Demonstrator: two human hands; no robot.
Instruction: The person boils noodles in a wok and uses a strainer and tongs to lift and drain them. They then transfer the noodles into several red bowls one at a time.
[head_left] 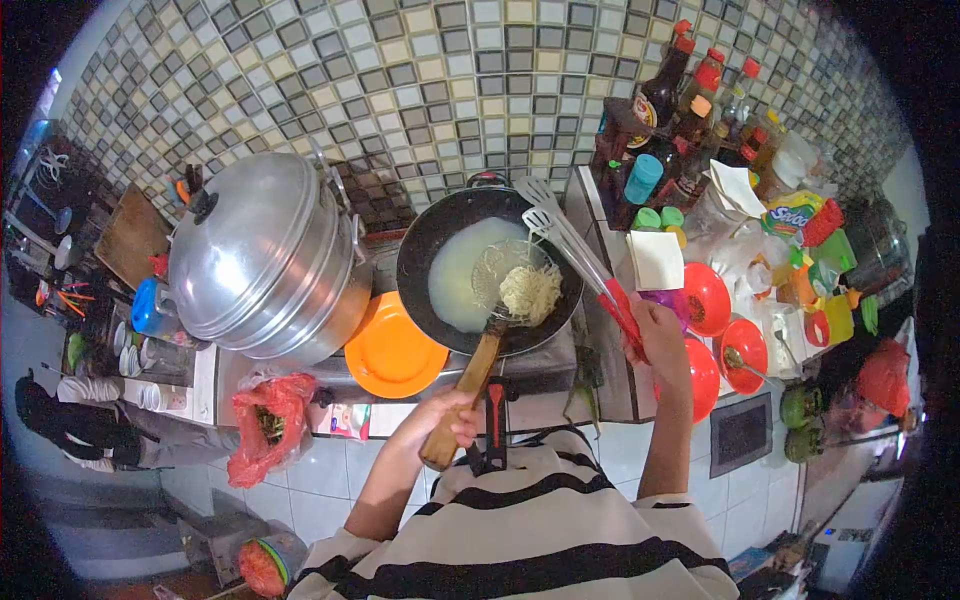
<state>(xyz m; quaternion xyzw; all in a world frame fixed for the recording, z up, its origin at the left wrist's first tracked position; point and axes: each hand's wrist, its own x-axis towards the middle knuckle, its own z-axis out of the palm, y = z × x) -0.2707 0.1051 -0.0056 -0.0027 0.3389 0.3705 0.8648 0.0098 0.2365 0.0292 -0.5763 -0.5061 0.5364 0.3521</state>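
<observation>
Cream top [520, 510] with wavy black stripes

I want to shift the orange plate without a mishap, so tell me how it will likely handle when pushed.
The orange plate looks like moulded plastic, so it is probably stiff and fairly light. Its smooth, shiny surface may be slippery. It lies at the front edge of the stove, so a push toward the person could well tip it off.
</observation>
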